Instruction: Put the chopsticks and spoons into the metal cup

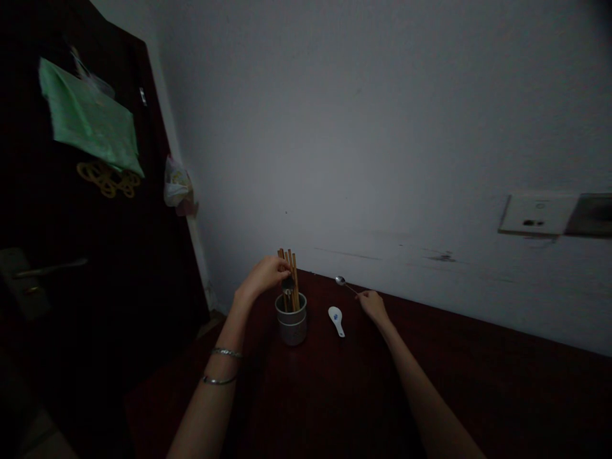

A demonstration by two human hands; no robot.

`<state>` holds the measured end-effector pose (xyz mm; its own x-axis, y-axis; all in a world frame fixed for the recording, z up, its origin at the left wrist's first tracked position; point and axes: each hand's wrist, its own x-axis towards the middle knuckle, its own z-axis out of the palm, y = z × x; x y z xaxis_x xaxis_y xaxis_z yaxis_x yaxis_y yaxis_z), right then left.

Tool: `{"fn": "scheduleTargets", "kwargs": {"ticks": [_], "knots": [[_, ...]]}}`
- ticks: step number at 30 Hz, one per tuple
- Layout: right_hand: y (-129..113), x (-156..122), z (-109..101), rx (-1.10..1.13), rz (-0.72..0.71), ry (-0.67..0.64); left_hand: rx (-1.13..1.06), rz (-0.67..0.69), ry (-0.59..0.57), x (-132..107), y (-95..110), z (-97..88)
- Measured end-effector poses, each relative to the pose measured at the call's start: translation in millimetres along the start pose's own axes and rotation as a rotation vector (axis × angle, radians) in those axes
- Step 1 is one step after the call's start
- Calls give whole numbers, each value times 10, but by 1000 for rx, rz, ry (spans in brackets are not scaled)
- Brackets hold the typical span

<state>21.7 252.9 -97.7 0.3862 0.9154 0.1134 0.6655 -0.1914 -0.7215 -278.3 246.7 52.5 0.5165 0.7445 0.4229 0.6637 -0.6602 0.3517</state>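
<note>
A grey ceramic holder (291, 322) stands on the dark red table (335, 395) with several wooden chopsticks (292, 280) upright in it. My left hand (265, 275) hovers over its rim, fingers pinched on a dark metal spoon (287, 285) that hangs into the holder. My right hand (373, 305) rests on the table to the right, fingers closed on the handle of a small metal spoon (341, 280) whose bowl points toward the wall. A white ceramic spoon (336, 319) with a blue mark lies between the holder and my right hand.
The table butts against a white wall with a socket plate (538, 215) at the right. A dark door (71, 255) with a lever handle (50, 268) stands at the left; a green bag (90, 118) and a small plastic bag (176, 182) hang there.
</note>
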Motion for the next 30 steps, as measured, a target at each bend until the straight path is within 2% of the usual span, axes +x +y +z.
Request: {"fn": "scheduleTargets", "kwargs": {"ticks": [7,12,19,27,30], "knots": [[66,-48,69,-36,-40,-28,0,-51,-117,46,-54,83],[83,-74,83,-34,-82,7,-16,-63,-139,67,-118,130],[103,-138,94,-81,-82,67,-2,-52,-54,61,-123,120],[166,-184,141,-217,-106,140,135,-118,30,-6,22,29],[186,-174,162,-279,-109,154,174,-164,18,-12,51,12]]}}
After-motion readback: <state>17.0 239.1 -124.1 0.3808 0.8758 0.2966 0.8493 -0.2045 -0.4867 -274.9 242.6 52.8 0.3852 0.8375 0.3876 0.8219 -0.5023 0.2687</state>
